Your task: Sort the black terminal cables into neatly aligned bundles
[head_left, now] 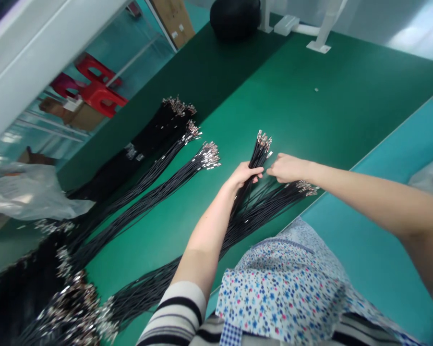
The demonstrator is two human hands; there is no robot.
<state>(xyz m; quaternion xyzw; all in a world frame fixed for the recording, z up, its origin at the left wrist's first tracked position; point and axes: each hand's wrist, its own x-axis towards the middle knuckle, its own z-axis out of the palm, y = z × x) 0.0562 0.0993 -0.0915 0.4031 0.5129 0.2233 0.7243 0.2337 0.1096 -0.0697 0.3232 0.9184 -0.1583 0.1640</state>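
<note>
My left hand (246, 175) is wrapped round a bundle of black cables (258, 156), whose metal-tipped ends point up and away from me. Close to its right, my right hand (284, 168) is closed, fingers pinched near the bundle; a single metal tip shows just beside them, and whether a cable is in the pinch cannot be made out. Under both hands a larger bunch of black cables (238, 230) lies along the table's near edge, its metal ends to the right.
On the green table (310, 115) two more cable bundles (166, 180) and a dark stack (155, 129) lie to the left. A heap of cable ends (72, 307) sits lower left, near a clear plastic bag (32, 192). A black rounded object (235, 18) and a white stand (324, 29) are at the back.
</note>
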